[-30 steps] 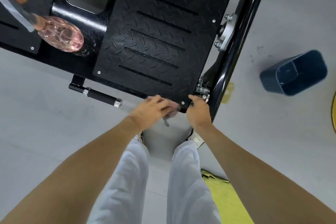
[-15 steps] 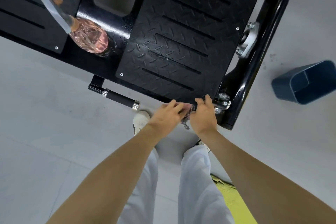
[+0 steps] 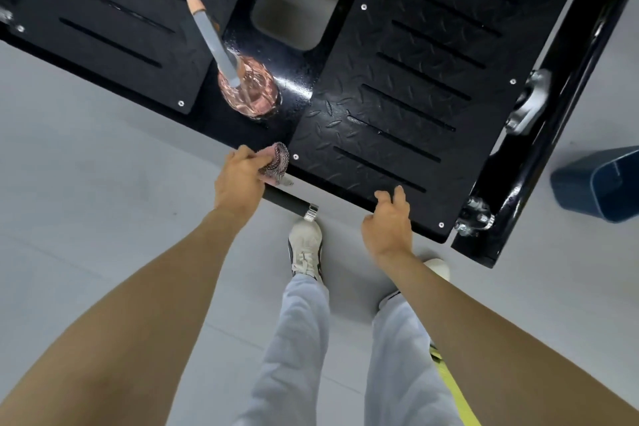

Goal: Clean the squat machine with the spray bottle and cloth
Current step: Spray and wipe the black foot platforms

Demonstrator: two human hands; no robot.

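The squat machine's black diamond-plate footplate (image 3: 397, 86) fills the top of the view. A clear pink spray bottle (image 3: 247, 90) with a grey head stands on the glossy bar between the two plates. My left hand (image 3: 238, 180) grips a bunched pink and grey cloth (image 3: 276, 159) against the plate's near edge, just above a black handle (image 3: 287, 201). My right hand (image 3: 389, 218) rests with loosely spread fingers on the near edge of the right plate and holds nothing.
A dark blue bin (image 3: 598, 183) sits on the grey floor at the right. The machine's black frame rail (image 3: 539, 135) runs down the right side. My feet stand right below the plate. A yellow strip (image 3: 453, 387) lies on the floor by my right leg.
My left hand has carried the cloth leftward along the plate's near edge, away from the right corner. My right hand has let go of the cloth. The view has shifted left.
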